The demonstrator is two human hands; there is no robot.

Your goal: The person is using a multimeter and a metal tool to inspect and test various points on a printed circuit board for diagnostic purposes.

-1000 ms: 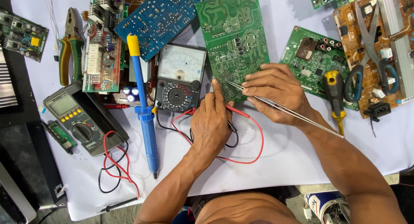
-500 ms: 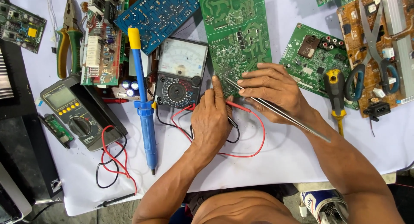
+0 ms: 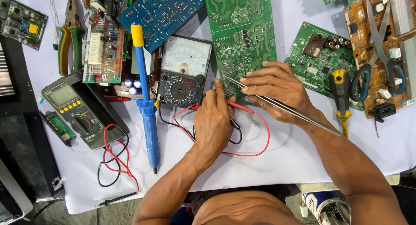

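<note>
Since the earlier frame, little has shifted: the right hand [image 3: 277, 88] still pinches tweezers [image 3: 281, 105] against the green circuit board [image 3: 242, 30], while the left hand [image 3: 214, 121] clasps red and black probes [image 3: 236, 107] beside it.

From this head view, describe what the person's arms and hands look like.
Both arms are bare from shoulder to wrist: no sleeves, no gloves. The left hand and the right hand carry no ring, watch, bracelet or bandage that the picture shows. The forearms look lean and sinewy, with knuckles and tendons standing out on the backs of the hands. The fingernails are short. No markings or tattoos are visible.
</note>
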